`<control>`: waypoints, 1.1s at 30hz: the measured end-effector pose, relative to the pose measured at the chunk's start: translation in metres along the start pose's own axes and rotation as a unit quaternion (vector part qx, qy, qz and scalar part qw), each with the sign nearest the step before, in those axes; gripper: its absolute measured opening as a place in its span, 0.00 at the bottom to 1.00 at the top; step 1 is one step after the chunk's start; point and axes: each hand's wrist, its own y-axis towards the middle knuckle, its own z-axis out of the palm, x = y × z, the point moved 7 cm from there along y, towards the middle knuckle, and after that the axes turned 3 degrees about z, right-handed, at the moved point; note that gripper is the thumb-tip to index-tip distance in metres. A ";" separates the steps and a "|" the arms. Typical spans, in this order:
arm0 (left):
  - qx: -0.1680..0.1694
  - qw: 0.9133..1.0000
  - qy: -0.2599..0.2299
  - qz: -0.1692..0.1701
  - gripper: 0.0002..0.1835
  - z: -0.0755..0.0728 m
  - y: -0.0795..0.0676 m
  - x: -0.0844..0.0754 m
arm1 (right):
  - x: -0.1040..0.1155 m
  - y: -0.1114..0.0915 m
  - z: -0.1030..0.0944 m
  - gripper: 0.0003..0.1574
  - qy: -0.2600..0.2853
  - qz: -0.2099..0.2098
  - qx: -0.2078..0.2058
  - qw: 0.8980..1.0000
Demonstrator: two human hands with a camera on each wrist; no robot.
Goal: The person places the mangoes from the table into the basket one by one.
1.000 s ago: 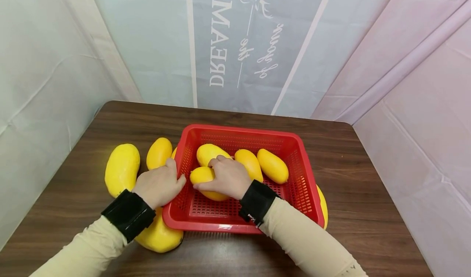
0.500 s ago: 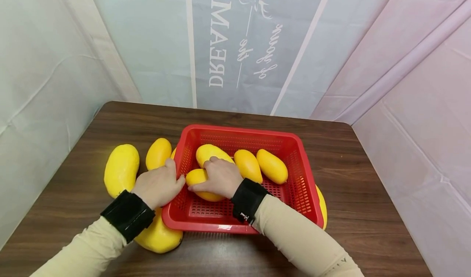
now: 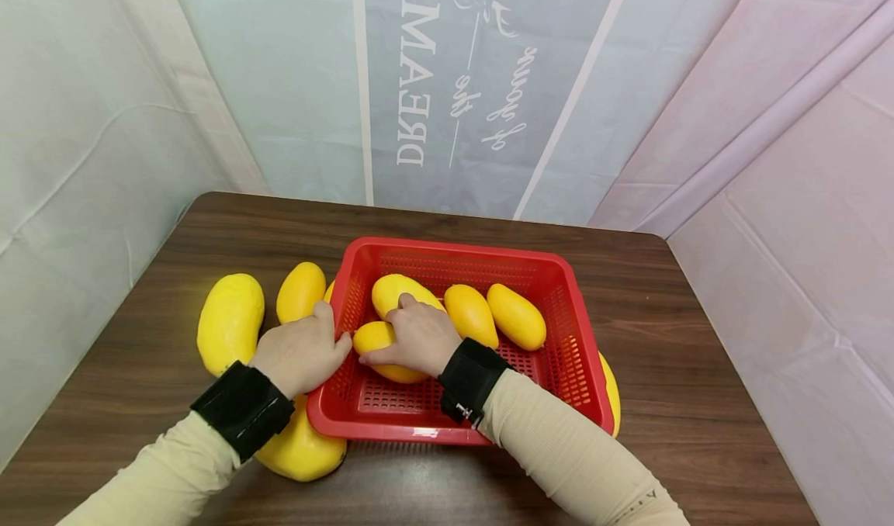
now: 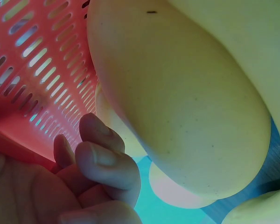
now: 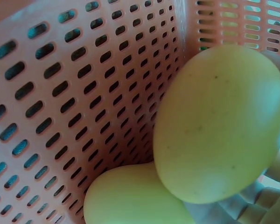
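Observation:
A red plastic basket (image 3: 461, 433) with slotted walls stands on the wooden table. My left hand (image 3: 300, 351) grips its left rim; in the left wrist view the fingers (image 4: 109, 165) curl beside the slotted wall. Inside the basket my right hand (image 3: 422, 336) holds a yellow mango (image 3: 387, 347) near the left wall, also large in the right wrist view. Behind it lies another mango (image 3: 401, 289), partly covered by the right hand's fingers. Two more, a mango (image 3: 471, 313) and a mango (image 3: 517, 316), lie towards the basket's right side.
Outside the basket on the left are a large yellow mango (image 3: 230, 320), a smaller one (image 3: 300, 293) and a big one (image 3: 303, 448) under the left wrist. Another mango (image 3: 611, 394) shows beyond the right wall. Curtains (image 3: 279, 84) hang behind the table (image 3: 698, 371).
My right hand and the mango in it have shifted slightly left, towards the basket's left wall, then stayed almost still. My left hand keeps its place on the rim.

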 end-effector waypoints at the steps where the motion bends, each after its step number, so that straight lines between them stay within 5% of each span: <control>1: -0.002 1.000 0.001 0.001 0.22 0.000 0.000 0.000 | 0.000 0.000 0.000 0.42 0.000 -0.002 0.000 1.000; 12: 0.004 1.000 -0.007 -0.003 0.22 0.002 0.000 0.002 | 0.001 0.000 0.001 0.41 -0.002 -0.012 0.007 1.000; 19: -0.003 1.000 -0.008 0.003 0.22 0.001 0.001 0.001 | 0.002 -0.001 0.000 0.30 -0.007 -0.018 0.006 1.000; 33: 0.002 1.000 -0.010 0.000 0.22 0.001 0.001 0.001 | 0.002 0.000 0.001 0.31 -0.005 -0.018 0.008 1.000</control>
